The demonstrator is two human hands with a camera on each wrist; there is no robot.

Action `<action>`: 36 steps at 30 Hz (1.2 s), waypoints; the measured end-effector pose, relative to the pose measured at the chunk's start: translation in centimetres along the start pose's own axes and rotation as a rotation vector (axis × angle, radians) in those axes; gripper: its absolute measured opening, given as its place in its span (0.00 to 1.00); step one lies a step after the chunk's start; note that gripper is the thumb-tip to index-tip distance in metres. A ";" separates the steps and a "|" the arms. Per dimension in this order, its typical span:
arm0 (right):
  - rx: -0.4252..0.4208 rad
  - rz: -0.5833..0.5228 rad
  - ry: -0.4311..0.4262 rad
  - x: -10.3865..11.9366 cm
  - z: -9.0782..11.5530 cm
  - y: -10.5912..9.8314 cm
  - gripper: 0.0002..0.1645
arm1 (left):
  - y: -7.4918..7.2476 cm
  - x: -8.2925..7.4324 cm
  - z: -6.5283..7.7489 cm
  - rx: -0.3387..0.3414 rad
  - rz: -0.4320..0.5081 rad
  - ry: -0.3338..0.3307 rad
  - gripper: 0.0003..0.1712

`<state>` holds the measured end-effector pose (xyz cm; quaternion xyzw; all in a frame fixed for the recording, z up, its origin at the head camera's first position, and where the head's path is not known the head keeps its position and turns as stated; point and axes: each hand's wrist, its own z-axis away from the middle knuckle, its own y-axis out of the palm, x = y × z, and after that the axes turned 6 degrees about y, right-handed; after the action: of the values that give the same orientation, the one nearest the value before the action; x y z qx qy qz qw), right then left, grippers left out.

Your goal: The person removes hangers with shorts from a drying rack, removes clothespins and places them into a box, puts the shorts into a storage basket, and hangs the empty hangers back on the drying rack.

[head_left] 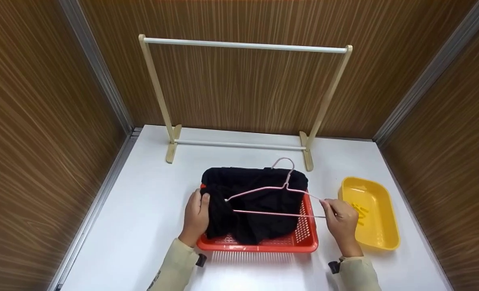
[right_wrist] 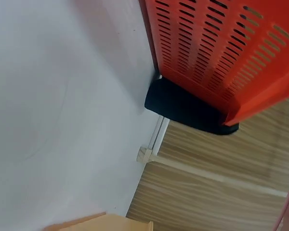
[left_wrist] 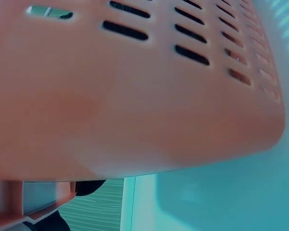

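Note:
A pink wire hanger lies slanted over a black garment, its hook pointing to the back. The hanger's left end is hidden under a fold of the garment. My left hand grips that fold, thumb in front. My right hand pinches the hanger's right end. Under the cloth is a red plastic basket with slotted walls. The left wrist view is mostly filled by the basket's wall. In the right wrist view black cloth hangs over the rim, and part of the hanger shows.
A wooden rack with a white top bar and a lower bar stands behind the basket. To the right, close to my right hand, is a yellow tray holding small yellow pieces. Wood-grain panels surround the white table.

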<state>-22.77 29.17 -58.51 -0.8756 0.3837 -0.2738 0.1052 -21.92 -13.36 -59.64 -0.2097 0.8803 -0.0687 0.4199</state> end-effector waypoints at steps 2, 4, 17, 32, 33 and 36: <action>-0.026 -0.011 0.017 -0.3 0.1 -0.4 0.28 | 0.1 0.1 0.0 -0.007 0.000 -0.016 0.07; -0.066 -0.043 0.061 -0.2 -0.1 -1.1 0.19 | -0.1 0.4 0.0 -0.025 0.002 -0.039 0.08; -0.180 -0.273 0.352 3.4 -2.0 -1.7 0.08 | -1.4 0.0 -1.2 0.130 -0.049 -0.082 0.15; -0.023 -0.351 0.470 6.8 -2.1 2.5 0.09 | -0.3 -0.2 -0.8 0.197 -0.131 -0.159 0.18; -0.016 -0.363 0.496 6.9 -2.0 2.7 0.10 | -0.1 -0.1 -0.6 0.206 -0.153 -0.134 0.17; -0.009 -0.373 0.550 5.9 -0.8 3.6 0.11 | 0.4 0.1 -0.1 0.236 -0.236 -0.057 0.15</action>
<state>-22.14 22.41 -56.87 -0.8245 0.2318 -0.5129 -0.0581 -22.15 -13.01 -59.78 -0.2626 0.8232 -0.2146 0.4553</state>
